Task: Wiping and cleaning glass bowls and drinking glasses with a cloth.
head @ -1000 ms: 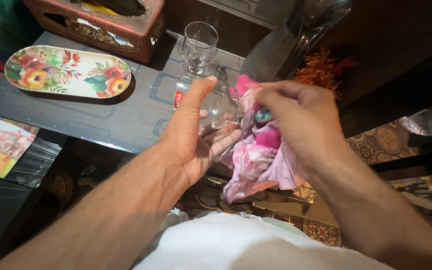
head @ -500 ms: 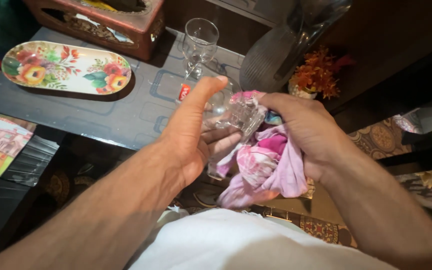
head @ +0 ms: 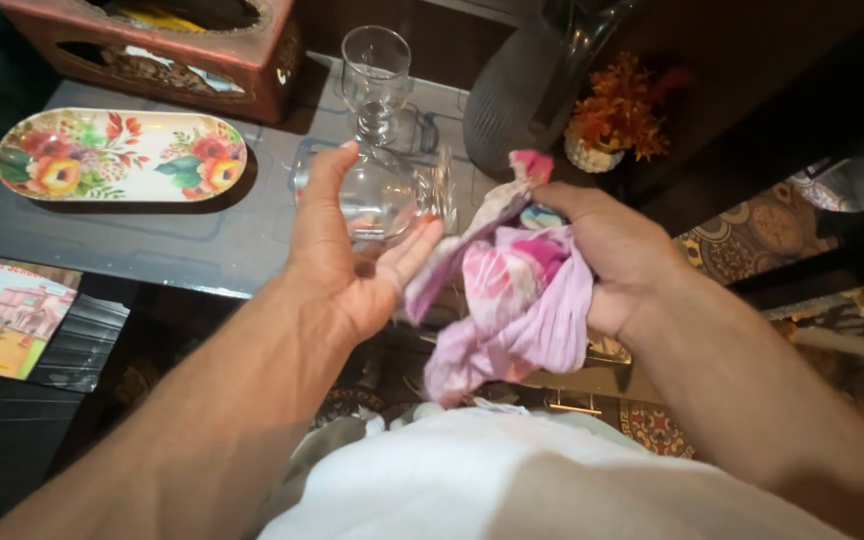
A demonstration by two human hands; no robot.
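Note:
My left hand (head: 347, 260) cradles a clear glass (head: 377, 195) lying on its side in my palm, thumb up along its left side. My right hand (head: 617, 255) grips a bunched pink and white flowered cloth (head: 517, 300), which hangs down just to the right of the glass. Cloth and glass are slightly apart. Both are held in the air in front of the dark glass-topped table (head: 202, 235).
A second clear stemmed glass (head: 375, 80) stands upright on the table behind my left hand. An oval flowered tray (head: 117, 155) lies at the left, a carved red wooden box (head: 152, 45) behind it. A grey ribbed vase (head: 517, 95) and orange flowers (head: 617, 110) stand at the back right.
My right hand has drawn the cloth out and away from the glass to the right. My left hand has turned the glass and shifted slightly left.

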